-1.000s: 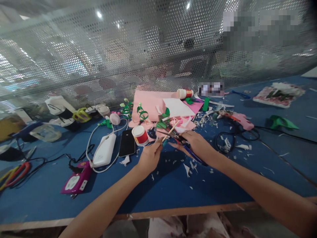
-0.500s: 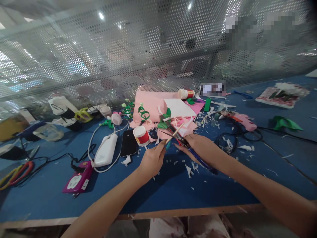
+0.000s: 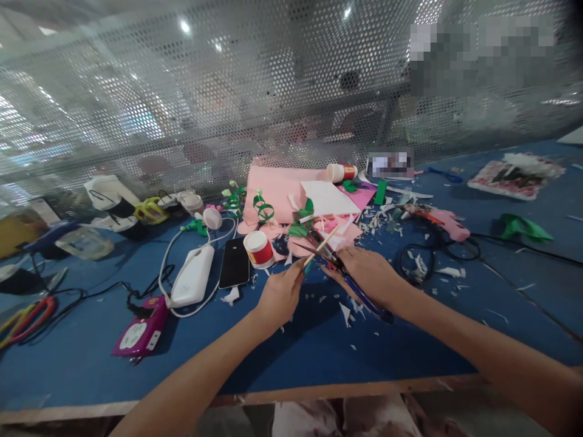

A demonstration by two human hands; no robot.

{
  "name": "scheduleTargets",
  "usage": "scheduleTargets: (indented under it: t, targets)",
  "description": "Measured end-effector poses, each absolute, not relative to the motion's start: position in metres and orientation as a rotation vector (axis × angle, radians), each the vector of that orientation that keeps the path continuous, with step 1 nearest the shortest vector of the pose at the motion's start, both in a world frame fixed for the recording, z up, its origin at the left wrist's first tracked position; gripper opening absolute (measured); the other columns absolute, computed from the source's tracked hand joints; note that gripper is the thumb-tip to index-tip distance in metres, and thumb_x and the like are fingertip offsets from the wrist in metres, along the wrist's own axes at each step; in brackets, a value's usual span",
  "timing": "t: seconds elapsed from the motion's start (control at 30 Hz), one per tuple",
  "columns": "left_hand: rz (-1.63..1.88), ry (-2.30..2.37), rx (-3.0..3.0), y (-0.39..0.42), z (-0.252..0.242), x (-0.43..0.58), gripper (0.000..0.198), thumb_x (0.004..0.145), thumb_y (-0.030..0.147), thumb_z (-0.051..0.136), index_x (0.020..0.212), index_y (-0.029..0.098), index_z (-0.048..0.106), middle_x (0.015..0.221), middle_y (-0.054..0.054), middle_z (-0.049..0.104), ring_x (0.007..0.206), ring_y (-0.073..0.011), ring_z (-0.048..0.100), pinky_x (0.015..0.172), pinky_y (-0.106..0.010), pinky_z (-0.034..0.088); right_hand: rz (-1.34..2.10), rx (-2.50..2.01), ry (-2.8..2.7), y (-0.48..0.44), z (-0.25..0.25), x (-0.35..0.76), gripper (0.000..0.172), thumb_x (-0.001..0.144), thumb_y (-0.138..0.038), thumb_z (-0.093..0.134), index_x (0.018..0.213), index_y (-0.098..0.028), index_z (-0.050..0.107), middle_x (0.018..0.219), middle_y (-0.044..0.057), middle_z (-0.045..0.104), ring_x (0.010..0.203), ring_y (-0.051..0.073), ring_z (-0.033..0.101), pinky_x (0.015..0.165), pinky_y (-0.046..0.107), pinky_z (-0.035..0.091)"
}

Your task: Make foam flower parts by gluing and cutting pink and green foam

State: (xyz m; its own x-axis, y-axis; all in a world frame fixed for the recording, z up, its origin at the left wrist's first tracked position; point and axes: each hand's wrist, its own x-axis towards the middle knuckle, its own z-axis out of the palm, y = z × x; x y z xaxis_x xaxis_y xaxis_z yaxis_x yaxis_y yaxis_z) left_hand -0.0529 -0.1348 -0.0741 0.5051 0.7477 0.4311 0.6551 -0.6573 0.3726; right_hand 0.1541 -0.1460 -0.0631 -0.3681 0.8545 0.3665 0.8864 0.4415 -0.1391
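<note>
My left hand [image 3: 280, 294] is closed in a pinch on a thin pale stick [image 3: 324, 243], which points up and to the right. Something teal shows by its fingertips, too small to make out. Wrapped in my right hand [image 3: 372, 272] are scissors [image 3: 367, 297] with dark blue handles. Their blades are parted and cross close by the stick; whether they touch it I cannot tell. Just beyond both hands lie pink paper pieces [image 3: 339, 227] and a green paper cutting [image 3: 299, 229]. A red and white paper cup [image 3: 259, 249] stands left of the blades.
A black phone [image 3: 235, 263], a white power bank [image 3: 193, 276] and a purple extension socket [image 3: 142, 331] lie left. Pink sheets [image 3: 273, 191] rest against the perforated metal screen [image 3: 228, 115]. At right lies a pink glue gun [image 3: 439, 221] with its black cable. Paper scraps litter the blue table.
The view has shifted very slightly. Both hands keep nearly the same place and grip, with the scissors' handles a little further left.
</note>
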Motion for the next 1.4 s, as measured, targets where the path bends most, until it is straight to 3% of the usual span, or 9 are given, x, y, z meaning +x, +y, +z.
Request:
scheduleTargets:
  t: [0.57,0.9,1.27,1.4]
  targets:
    - [0.930,0.925,2.561,-0.122,-0.074,-0.061,0.036,0.089,0.014,0.036,0.121,0.015,0.051,0.057,0.002,0.057,0.045,-0.0071,0.049,0.049,-0.017,0.039,-0.058,-1.442,-2.357,-0.146,-0.060,0.157,0.032,0.088,-0.033,0.039,0.092,-0.009,0.060,0.092,0.018,0.067,0.085,0.028,0.063,0.074,0.037,0.047]
    - [1.000,0.792,2.617,-0.117,-0.079,-0.063,0.035,0.089,0.014,0.037,0.122,0.015,0.049,0.054,0.004,0.056,0.043,-0.0057,0.049,0.047,-0.015,0.040,-0.121,-1.357,-2.365,-0.141,-0.066,0.161,0.025,0.085,-0.031,0.044,0.090,-0.012,0.060,0.089,0.014,0.067,0.083,0.025,0.063,0.074,0.034,0.048]
    - [1.180,0.768,2.666,-0.107,-0.090,-0.055,0.021,0.088,0.013,0.036,0.100,0.013,0.053,0.048,0.006,0.052,0.040,-0.0061,0.048,0.043,-0.015,0.037,0.006,-1.248,-2.290,-0.140,-0.062,0.161,0.020,0.085,-0.029,0.045,0.085,-0.015,0.059,0.086,0.012,0.067,0.080,0.023,0.064,0.073,0.031,0.047]
    - [1.195,0.799,2.746,-0.105,-0.085,-0.055,0.021,0.088,0.013,0.036,0.100,0.012,0.054,0.050,0.004,0.054,0.041,-0.0069,0.049,0.043,-0.016,0.037,0.007,-1.251,-2.278,-0.139,-0.063,0.161,0.023,0.085,-0.032,0.044,0.086,-0.015,0.059,0.086,0.011,0.067,0.079,0.023,0.064,0.070,0.031,0.046]
